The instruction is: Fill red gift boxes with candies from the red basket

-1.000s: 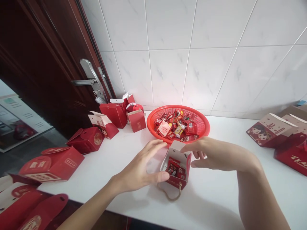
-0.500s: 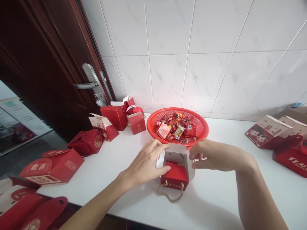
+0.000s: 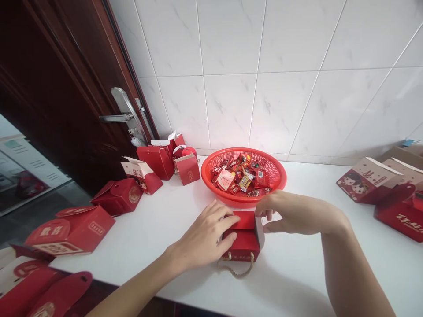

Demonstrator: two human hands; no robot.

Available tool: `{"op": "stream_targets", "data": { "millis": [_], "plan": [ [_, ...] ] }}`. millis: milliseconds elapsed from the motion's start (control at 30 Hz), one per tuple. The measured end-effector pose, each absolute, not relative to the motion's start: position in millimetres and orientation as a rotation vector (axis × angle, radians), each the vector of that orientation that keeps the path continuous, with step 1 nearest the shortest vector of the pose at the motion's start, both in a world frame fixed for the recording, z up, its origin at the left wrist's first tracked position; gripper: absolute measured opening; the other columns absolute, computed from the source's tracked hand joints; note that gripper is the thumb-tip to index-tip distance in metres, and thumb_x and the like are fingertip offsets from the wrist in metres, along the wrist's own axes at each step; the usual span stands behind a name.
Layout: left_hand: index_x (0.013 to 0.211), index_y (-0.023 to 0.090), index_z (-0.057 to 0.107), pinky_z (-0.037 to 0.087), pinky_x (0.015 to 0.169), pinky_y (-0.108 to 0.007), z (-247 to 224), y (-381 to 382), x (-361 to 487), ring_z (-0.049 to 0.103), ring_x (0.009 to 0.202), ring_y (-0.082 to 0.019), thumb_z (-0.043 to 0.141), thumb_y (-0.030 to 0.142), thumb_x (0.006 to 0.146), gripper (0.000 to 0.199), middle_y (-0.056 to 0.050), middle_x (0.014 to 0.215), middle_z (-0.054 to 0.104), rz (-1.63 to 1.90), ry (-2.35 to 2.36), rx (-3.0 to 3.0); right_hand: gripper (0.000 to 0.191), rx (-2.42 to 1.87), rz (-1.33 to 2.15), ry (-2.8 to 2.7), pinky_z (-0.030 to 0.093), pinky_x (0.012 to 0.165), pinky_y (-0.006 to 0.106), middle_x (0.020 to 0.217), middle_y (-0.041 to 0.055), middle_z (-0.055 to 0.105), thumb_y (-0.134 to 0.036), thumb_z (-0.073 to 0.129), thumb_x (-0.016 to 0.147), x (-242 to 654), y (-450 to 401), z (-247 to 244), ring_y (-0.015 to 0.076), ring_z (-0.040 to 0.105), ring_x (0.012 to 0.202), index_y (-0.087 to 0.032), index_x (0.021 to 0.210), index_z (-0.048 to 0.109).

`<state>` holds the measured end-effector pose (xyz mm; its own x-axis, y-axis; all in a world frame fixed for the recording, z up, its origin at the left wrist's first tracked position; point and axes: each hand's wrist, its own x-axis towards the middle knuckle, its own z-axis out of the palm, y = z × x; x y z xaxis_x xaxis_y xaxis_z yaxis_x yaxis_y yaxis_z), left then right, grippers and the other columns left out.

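Note:
A small red gift box (image 3: 243,253) with a rope handle (image 3: 238,274) sits on the white table in front of me. Its rear flap is folded forward over the top, red side up. My left hand (image 3: 211,235) grips the box from its left, fingers on the flap and thumb on the red top. At the right, a grey-white side flap (image 3: 260,233) stands up, and the curled fingers of my right hand (image 3: 272,213) hold its upper edge. Just behind the box is a red plastic basket (image 3: 211,187) with wrapped candies (image 3: 244,178) in it.
Several red boxes (image 3: 76,229) line the left side of the table (image 3: 158,224), near a dark door (image 3: 66,66). More boxes (image 3: 368,178) stand at the right. A tiled wall (image 3: 231,110) rises behind.
The rear flap, upright with its white inside showing before, has come down over the box top. My left fingers have moved onto it; my right hand has shifted slightly left.

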<state>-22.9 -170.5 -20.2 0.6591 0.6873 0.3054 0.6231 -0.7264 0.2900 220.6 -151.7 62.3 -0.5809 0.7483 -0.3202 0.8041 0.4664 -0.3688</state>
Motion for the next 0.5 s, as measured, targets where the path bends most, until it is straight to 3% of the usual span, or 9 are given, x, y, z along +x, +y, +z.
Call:
{"op": "stream_targets", "data": {
  "millis": [200, 500],
  "plan": [
    [0.105, 0.019, 0.07, 0.052, 0.09, -0.049, -22, -188, -17, 0.061, 0.098, -0.029, 0.053, 0.021, 0.093, 0.021, -0.01, 0.103, 0.067, 0.565, 1.322, 2.71, 0.031, 1.2, -0.838, 2.774, 0.05, 0.075, 0.031, 0.101, 0.0064, 0.072, -0.019, 0.064, 0.085, 210, -150, 57, 0.023, 0.066, 0.091, -0.022, 0.116, 0.066],
    [0.124, 0.02, 0.051, 0.053, 0.093, -0.048, -32, -190, -1, 0.06, 0.111, -0.029, 0.06, 0.031, 0.091, 0.036, -0.012, 0.119, 0.063, 0.84, 1.256, 2.398, 0.036, 1.22, -0.955, 2.689, 0.051, 0.069, 0.029, 0.102, 0.0076, 0.074, -0.016, 0.062, 0.084, 197, -149, 52, 0.0225, 0.069, 0.087, -0.02, 0.119, 0.054]
  ]
}}
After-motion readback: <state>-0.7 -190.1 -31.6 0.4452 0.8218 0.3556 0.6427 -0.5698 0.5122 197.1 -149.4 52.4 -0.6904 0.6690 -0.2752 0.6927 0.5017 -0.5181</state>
